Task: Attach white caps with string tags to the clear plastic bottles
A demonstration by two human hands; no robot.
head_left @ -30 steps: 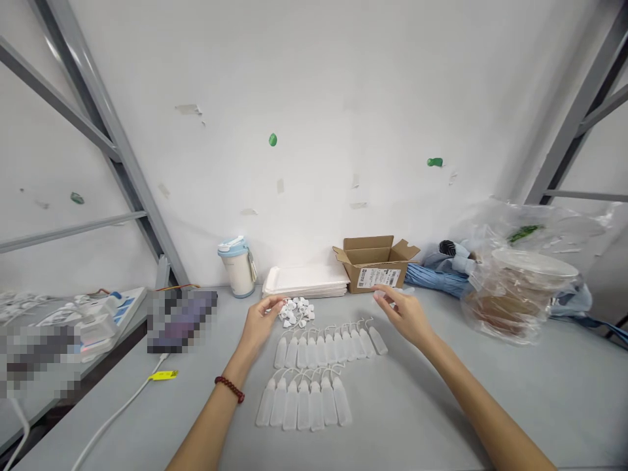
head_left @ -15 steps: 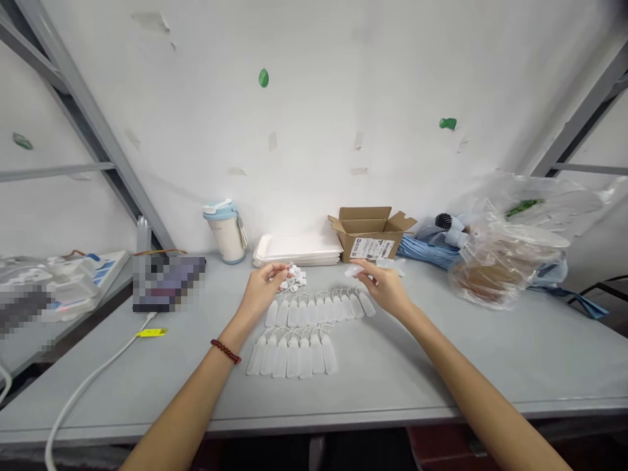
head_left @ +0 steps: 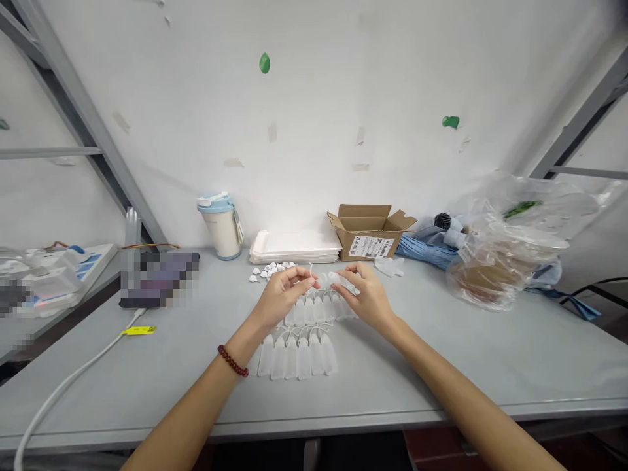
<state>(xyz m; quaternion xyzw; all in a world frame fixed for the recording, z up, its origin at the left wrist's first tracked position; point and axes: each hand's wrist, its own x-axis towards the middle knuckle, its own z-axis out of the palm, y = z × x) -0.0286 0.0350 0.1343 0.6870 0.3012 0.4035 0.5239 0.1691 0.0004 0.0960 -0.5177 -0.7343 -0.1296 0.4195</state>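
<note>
My left hand (head_left: pixel 282 297) and my right hand (head_left: pixel 362 296) meet above the middle of the grey table (head_left: pixel 441 353). The right hand's fingers are closed on a small translucent bottle (head_left: pixel 339 279). The left hand pinches a small white cap (head_left: pixel 310 277) with a thin strap at the bottle's tip. Beneath the hands lie two rows of small translucent bottles (head_left: pixel 299 353) on their sides. A loose heap of white caps (head_left: pixel 269 269) lies just behind my left hand.
At the wall stand a blue-lidded cup (head_left: pixel 220 226), a stack of white trays (head_left: pixel 294 247) and an open cardboard box (head_left: pixel 370 230). A clear plastic bag (head_left: pixel 510 252) and a blue cloth (head_left: pixel 426 248) lie right. A white cable (head_left: pixel 73 386) with a yellow tag runs left.
Both hands have come together over the bottle rows. The right hand brought its bottle leftward, and the left hand moved from the cap heap with a cap to meet it.
</note>
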